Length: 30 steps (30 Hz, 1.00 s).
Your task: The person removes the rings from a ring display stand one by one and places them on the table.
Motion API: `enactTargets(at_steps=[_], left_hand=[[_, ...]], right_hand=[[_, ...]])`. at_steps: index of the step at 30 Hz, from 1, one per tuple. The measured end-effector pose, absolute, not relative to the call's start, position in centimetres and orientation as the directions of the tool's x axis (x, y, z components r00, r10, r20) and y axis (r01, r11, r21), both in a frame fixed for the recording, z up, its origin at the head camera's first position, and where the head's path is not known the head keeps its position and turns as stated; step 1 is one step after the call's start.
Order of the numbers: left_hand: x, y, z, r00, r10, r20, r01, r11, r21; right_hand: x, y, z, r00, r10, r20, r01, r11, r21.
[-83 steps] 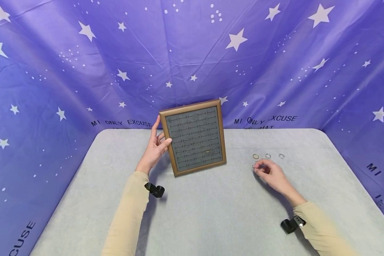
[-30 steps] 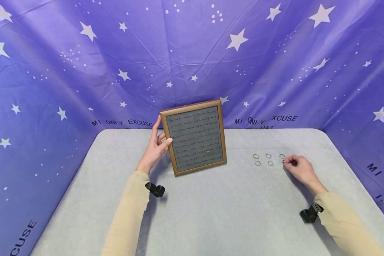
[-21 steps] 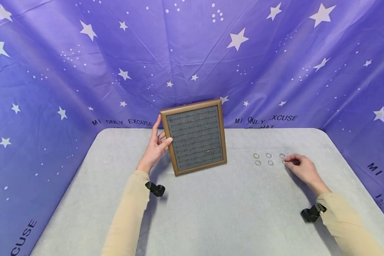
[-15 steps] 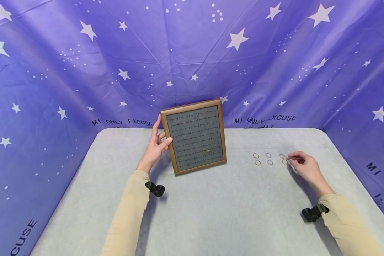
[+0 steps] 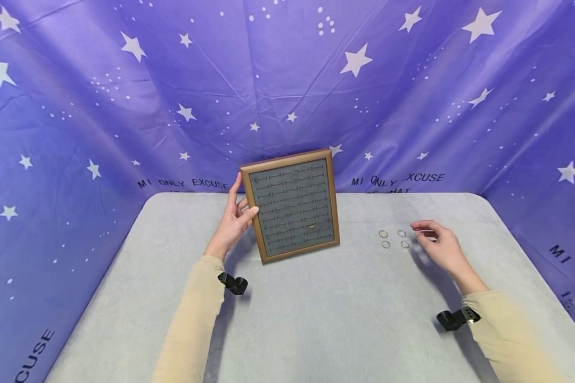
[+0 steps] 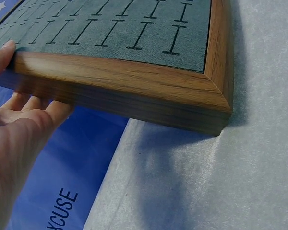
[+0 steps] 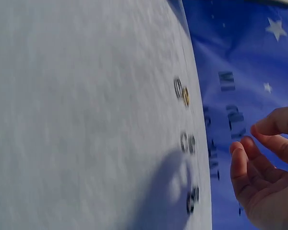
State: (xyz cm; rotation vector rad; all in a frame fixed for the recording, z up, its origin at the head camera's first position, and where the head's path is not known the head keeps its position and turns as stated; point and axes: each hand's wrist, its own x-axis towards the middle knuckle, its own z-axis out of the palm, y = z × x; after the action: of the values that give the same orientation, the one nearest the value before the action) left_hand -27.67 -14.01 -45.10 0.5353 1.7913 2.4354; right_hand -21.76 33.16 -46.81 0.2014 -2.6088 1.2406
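Observation:
My left hand (image 5: 231, 219) grips the left edge of a wood-framed ring display board (image 5: 294, 205), thumb on the front and fingers along the side and behind. The board stands tilted back on the table, its grey slotted pad facing me, with a gold ring (image 5: 311, 226) in a lower slot. In the left wrist view the wooden frame (image 6: 134, 79) fills the upper part. My right hand (image 5: 438, 246) hovers by the loose rings, fingers relaxed and holding nothing. A gold ring (image 5: 383, 234) and a silver ring (image 5: 402, 233) show beside it; the rightmost pair (image 7: 192, 200) shows in the right wrist view.
Grey cloth covers the table (image 5: 316, 319). A purple star-printed curtain (image 5: 287, 80) hangs behind and along both sides. Black wrist cameras sit on both forearms, the left camera (image 5: 233, 284) and the right camera (image 5: 457, 318).
My right hand moved right along the lower row, leaving rings lying there, then let go at the rightmost one and lifted back leftward. The left hand and board stayed put.

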Motion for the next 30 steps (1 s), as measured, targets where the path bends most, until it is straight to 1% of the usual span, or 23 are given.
enactTargets(at_steps=[6,14,19,23,26,30], left_hand=[[-27.7,-13.9,-45.2,-0.938,0.258,0.231,0.146,-0.308,0.940],[-27.7,-13.9,-45.2,-0.940,0.259,0.223,0.145,-0.289,0.946],[-27.7,-13.9,-45.2,-0.939,0.259,0.226,0.147,-0.293,0.945],[-27.7,-13.9,-45.2,-0.939,0.262,0.225,0.145,-0.293,0.945],[-27.7,-13.9,-45.2,-0.938,0.259,0.230,0.150,-0.297,0.943],[-27.6,-13.9,-45.2,-0.936,0.256,0.240,0.156,-0.308,0.938]], right_hand=[[-21.8,30.4,-47.1,-0.970,-0.056,0.235,-0.222,0.594,-0.774],[-21.9,27.7,-47.3,-0.969,-0.100,0.227,-0.245,0.539,-0.806],[-22.1,26.3,-47.5,-0.972,-0.120,0.201,-0.234,0.505,-0.831],[-21.3,24.2,-45.9,-0.970,-0.133,0.202,-0.242,0.496,-0.834],[-21.3,23.1,-45.8,-0.969,-0.141,0.201,-0.245,0.500,-0.831],[-22.3,22.8,-47.8,-0.972,-0.156,0.178,-0.233,0.489,-0.841]])
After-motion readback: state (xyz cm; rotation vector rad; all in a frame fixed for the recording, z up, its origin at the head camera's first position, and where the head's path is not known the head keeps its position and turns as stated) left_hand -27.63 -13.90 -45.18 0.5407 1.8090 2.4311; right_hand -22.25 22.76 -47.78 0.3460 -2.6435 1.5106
